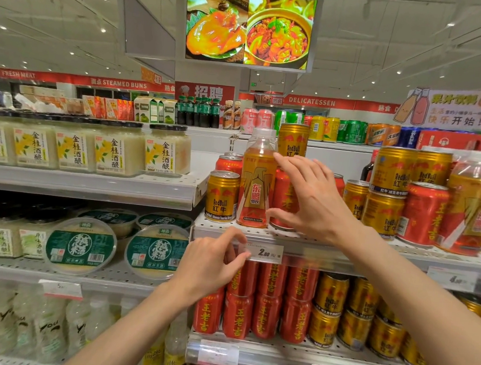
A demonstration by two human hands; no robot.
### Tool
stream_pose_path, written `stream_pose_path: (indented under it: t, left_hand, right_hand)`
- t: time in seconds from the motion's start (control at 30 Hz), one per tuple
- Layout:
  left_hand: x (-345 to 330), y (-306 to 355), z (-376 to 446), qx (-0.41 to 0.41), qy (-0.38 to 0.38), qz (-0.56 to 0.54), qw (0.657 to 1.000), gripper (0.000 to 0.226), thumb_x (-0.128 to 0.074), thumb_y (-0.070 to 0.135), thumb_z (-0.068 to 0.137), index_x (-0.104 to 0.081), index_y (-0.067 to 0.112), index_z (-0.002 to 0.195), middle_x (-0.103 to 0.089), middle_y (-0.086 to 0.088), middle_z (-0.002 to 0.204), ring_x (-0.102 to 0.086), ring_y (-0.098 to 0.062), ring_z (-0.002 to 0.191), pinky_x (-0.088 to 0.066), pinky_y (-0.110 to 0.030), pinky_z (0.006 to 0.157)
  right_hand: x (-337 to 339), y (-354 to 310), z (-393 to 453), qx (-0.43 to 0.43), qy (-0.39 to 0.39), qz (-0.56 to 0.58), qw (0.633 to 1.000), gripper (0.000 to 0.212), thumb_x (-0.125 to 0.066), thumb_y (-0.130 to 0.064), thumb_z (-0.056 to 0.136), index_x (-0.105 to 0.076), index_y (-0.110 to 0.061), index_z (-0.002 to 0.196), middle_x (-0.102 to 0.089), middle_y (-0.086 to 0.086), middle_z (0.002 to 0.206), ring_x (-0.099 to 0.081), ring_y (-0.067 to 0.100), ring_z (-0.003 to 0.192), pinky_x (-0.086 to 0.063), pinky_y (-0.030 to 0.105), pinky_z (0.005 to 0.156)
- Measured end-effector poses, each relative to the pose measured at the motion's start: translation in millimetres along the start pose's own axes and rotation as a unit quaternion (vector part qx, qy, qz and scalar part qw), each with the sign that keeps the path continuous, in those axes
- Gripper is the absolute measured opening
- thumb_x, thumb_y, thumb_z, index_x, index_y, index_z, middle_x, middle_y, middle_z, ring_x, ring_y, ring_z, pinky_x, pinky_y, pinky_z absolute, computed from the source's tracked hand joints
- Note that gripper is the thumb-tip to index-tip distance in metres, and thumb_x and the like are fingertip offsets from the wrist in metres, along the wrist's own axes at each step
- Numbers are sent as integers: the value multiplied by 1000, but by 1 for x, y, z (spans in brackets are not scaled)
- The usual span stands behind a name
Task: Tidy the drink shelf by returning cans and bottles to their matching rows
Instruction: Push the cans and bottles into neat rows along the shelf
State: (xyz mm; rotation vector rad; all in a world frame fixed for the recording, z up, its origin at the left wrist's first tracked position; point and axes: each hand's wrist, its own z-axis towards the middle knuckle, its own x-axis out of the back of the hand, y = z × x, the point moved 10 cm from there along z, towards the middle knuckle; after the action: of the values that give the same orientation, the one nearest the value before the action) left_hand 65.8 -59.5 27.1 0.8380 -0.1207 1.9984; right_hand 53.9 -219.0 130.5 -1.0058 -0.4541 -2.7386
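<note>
Both hands are up at the white perforated metal drink shelf (310, 236). Right hand (315, 201) has its grip spread open, fingers straight and fanned, the fingertips reaching past the tall clear plastic bottle of amber drink with a gold eagle label (256, 180) and the thumb low beside the bottle's base; whether any finger actually touches the bottle I cannot tell. Left hand (213, 262) is lower, at the shelf's front edge, its thumb and fingers pinching the clear plastic price-tag strip (262, 251) (the tag reads 2.80). The bottle stands upright near the shelf's front left corner, just beside a gold Red Bull can (221, 196) on its left and a red canned herbal tea (284, 198) on its right, partly hidden by the right hand. A second gold can (293, 139) sits stacked behind the bottle, higher up.
</note>
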Motion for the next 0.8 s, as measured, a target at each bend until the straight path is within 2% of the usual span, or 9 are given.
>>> stream_pose_path:
  t: [0.17,0.37,0.5,0.8]
  left_hand:
    - [-6,0,4,2,-3,-6,1000,26,-70,44,92,-57,30,108,-65,14,61,-61,-2,54,-55,-30,58]
    - [-7,-1,7,6,-3,-12,1000,29,-75,42,89,-56,28,106,-61,18,58,-51,4,50,-43,-20,55]
    - [-6,-2,6,11,-8,-23,1000,29,-75,41,90,-56,27,107,-65,15,60,-59,-1,53,-53,-29,58]
    - [-7,-4,5,24,-15,-34,999,31,-74,40,90,-53,30,111,-65,16,60,-62,-2,54,-54,-29,59]
  right_hand:
    - [5,28,-20,-20,-5,-23,1000,100,-70,-65,78,-28,-20,157,-43,7,152,-37,27,143,-20,51,122]
    - [-1,34,-27,-18,-3,-42,999,101,-60,-73,76,-31,-19,156,-47,7,151,-40,28,141,-21,53,122]
    - [-2,35,-27,-16,0,-29,999,102,-60,-74,74,-31,-20,155,-47,6,152,-38,27,144,-18,52,122]
    - [-3,38,-28,-15,12,0,1000,99,-66,-68,74,-34,-20,154,-47,5,153,-34,28,147,-17,52,121]
